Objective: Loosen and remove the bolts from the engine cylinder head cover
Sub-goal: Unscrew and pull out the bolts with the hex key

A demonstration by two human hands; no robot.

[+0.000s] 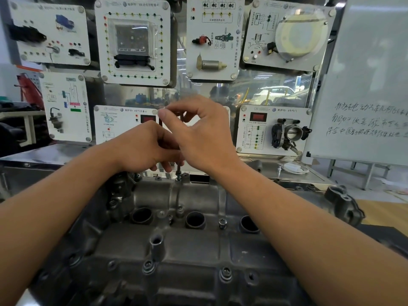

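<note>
The grey metal cylinder head cover (194, 246) fills the lower middle of the head view. A thin tool shaft (178, 167) stands upright on a bolt (178, 178) at the cover's far edge. My left hand (145, 149) curls round the shaft's lower part. My right hand (198, 131) pinches the tool's top between thumb and fingers, above the left hand. Most of the tool is hidden by both hands. Other bolts sit in the cover: one near the middle (222, 223), and two along the near edge (148, 266) (225, 273).
White training panels with car parts hang behind the engine, including a throttle body panel (273, 129). A whiteboard (362, 85) with handwriting stands at the right. A steel bench (44, 154) runs behind the cover. Three round plug wells (195, 219) open in the cover.
</note>
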